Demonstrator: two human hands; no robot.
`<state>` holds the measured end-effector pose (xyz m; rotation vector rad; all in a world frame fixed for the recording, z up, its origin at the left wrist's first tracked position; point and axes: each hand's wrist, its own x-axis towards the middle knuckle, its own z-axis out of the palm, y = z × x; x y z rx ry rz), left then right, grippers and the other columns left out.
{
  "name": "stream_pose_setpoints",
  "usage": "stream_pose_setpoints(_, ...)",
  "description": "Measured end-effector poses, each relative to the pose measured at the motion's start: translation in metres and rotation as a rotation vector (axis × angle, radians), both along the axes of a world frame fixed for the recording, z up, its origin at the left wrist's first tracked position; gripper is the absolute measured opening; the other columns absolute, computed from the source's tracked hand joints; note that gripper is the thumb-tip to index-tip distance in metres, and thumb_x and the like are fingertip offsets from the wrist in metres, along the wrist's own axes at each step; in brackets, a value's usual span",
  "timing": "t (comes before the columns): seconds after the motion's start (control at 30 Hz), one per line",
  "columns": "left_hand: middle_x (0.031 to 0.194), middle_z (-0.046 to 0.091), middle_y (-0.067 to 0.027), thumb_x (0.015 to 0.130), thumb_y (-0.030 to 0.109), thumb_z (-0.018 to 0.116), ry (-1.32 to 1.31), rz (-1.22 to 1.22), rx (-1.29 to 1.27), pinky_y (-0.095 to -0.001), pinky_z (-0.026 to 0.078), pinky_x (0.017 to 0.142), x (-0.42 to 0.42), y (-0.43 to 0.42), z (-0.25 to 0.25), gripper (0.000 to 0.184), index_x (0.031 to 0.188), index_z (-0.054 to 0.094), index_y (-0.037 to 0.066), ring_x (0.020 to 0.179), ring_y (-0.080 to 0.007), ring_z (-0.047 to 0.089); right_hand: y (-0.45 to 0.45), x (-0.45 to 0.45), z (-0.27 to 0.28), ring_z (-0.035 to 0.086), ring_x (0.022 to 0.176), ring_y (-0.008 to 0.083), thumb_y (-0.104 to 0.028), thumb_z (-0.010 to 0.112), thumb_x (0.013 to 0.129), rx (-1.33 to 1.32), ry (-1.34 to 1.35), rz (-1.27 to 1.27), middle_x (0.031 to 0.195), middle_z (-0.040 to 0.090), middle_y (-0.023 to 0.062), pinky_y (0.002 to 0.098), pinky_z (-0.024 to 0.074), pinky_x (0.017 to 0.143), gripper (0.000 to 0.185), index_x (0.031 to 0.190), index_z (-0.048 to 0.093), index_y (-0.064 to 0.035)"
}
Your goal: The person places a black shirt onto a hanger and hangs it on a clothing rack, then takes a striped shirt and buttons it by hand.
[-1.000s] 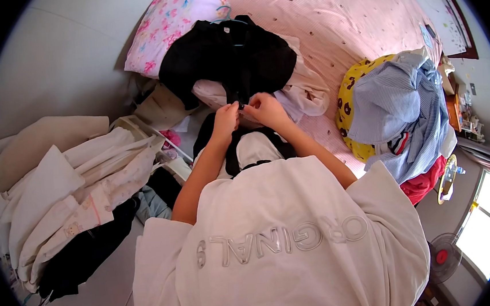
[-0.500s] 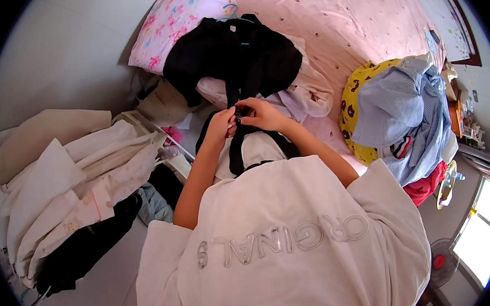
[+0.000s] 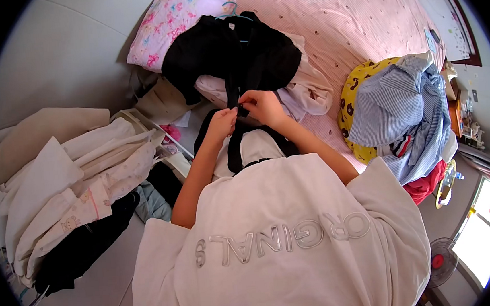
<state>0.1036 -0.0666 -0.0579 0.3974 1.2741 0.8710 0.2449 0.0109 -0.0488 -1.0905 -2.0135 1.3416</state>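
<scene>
A black garment lies on the bed with a light blue hanger at its collar. My left hand is closed on the garment's lower front edge. Beside it, my right hand pinches the same edge with thumb and forefinger. The fingertips of both hands are close together, and the small piece between them is too dark to make out. Black and white cloth lies below the hands, against my body.
Pink dotted bedding lies beyond, with a floral pillow at its left. On the right a blue striped garment covers a yellow patterned item. Pale clothes hang at the left. A fan stands lower right.
My right hand has lifted slightly off the left one and up along the garment's edge. The fingers of both hands have shifted their hold. The black garment has barely moved.
</scene>
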Motion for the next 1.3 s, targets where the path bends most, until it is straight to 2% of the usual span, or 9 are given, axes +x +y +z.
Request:
stream_pose_setpoints(0.3,0.046,0.036,0.0050,0.082,0.021,0.053,0.058,-0.261,0.035,-0.0206,0.022,0.038,-0.013,-0.024,0.044,0.032,0.053,0.044,0.009,0.040,-0.0042,0.029,0.110,0.032,-0.052,0.058,0.067,0.0290,-0.010,0.058,0.068,0.311,-0.221,-0.354,0.071,0.060,0.0129,0.0355,0.0467,0.062,0.008,0.075,0.060,-0.0068)
stream_pose_setpoints(0.47,0.045,0.037,0.0041,0.082,0.020,0.052,0.188,-0.456,0.140,-0.0207,0.023,0.038,-0.053,-0.043,0.077,0.035,0.051,0.042,0.007,0.040,-0.0034,0.031,0.181,0.017,-0.029,0.058,0.072,0.0302,-0.012,0.056,0.069,0.393,-0.315,-0.366,0.073,0.061,0.0126,0.0376,0.0461,0.066,0.010,0.076,0.061,-0.0077)
stream_pose_setpoints(0.8,0.047,0.044,0.0005,0.081,0.021,0.052,-0.143,-0.306,0.012,-0.0209,0.029,0.039,-0.122,-0.123,0.049,0.031,0.054,0.048,0.005,0.039,-0.0064,0.038,0.246,-0.022,-0.038,0.057,0.073,0.0314,-0.018,0.052,0.073,0.403,-0.406,-0.382,0.076,0.060,0.0143,0.0401,0.0449,0.067,0.014,0.079,0.060,-0.0083)
stream_pose_setpoints(0.9,0.049,0.048,-0.0026,0.079,0.025,0.053,0.436,-0.400,-0.317,-0.0246,0.037,0.042,-0.123,-0.135,-0.017,0.030,0.061,0.054,0.001,0.042,-0.0111,0.046,0.213,-0.028,-0.037,0.057,0.073,0.0305,-0.018,0.051,0.073,0.384,-0.384,-0.257,0.077,0.060,0.0136,0.0394,0.0449,0.066,0.014,0.077,0.059,-0.0077)
stream_pose_setpoints(0.93,0.060,0.056,-0.0084,0.077,0.027,0.055,0.781,-0.611,-0.269,-0.0292,0.044,0.053,-0.125,-0.137,-0.030,0.029,0.077,0.058,-0.002,0.054,-0.0182,0.054,0.201,-0.024,-0.050,0.058,0.072,0.0293,-0.017,0.054,0.072,0.415,-0.400,-0.144,0.075,0.060,0.0122,0.0388,0.0452,0.065,0.014,0.080,0.059,-0.0077)
stream_pose_setpoints(1.03,0.074,0.060,-0.0130,0.076,0.028,0.056,0.878,-0.404,-0.181,-0.0317,0.045,0.062,-0.124,-0.129,-0.059,0.031,0.091,0.058,0.001,0.066,-0.0225,0.058,0.167,-0.001,-0.091,0.057,0.079,0.0289,-0.018,0.059,0.069,0.218,-0.413,0.082,0.082,0.060,0.0128,0.0376,0.0447,0.070,0.025,0.091,0.056,-0.0054)
stream_pose_setpoints(1.13,0.081,0.059,-0.0106,0.078,0.024,0.055,0.857,-0.309,-0.029,-0.0295,0.045,0.061,-0.113,-0.093,-0.053,0.030,0.098,0.055,0.002,0.065,-0.0177,0.057,0.161,0.019,-0.121,0.053,0.091,0.0300,-0.020,0.061,0.068,0.443,-0.336,-0.138,0.097,0.056,0.0157,0.0365,0.0411,0.081,0.036,0.099,0.053,-0.0020)
stream_pose_setpoints(1.17,0.082,0.059,-0.0105,0.078,0.023,0.055,0.888,-0.284,0.024,-0.0292,0.045,0.061,-0.104,-0.081,-0.039,0.029,0.098,0.055,0.003,0.064,-0.0176,0.057,0.167,0.024,-0.115,0.047,0.100,0.0314,-0.022,0.061,0.069,0.331,-0.365,-0.161,0.107,0.051,0.0180,0.0360,0.0364,0.088,0.044,0.105,0.050,0.0009)
stream_pose_setpoints(1.3,0.076,0.059,-0.0132,0.077,0.024,0.054,0.871,-0.369,-0.004,-0.0327,0.045,0.063,-0.088,-0.062,-0.028,0.029,0.098,0.054,0.004,0.068,-0.0256,0.057,0.204,0.043,-0.125,0.048,0.100,0.0338,-0.024,0.060,0.069,0.337,-0.562,-0.319,0.107,0.051,0.0206,0.0374,0.0372,0.087,0.051,0.110,0.046,0.0029)
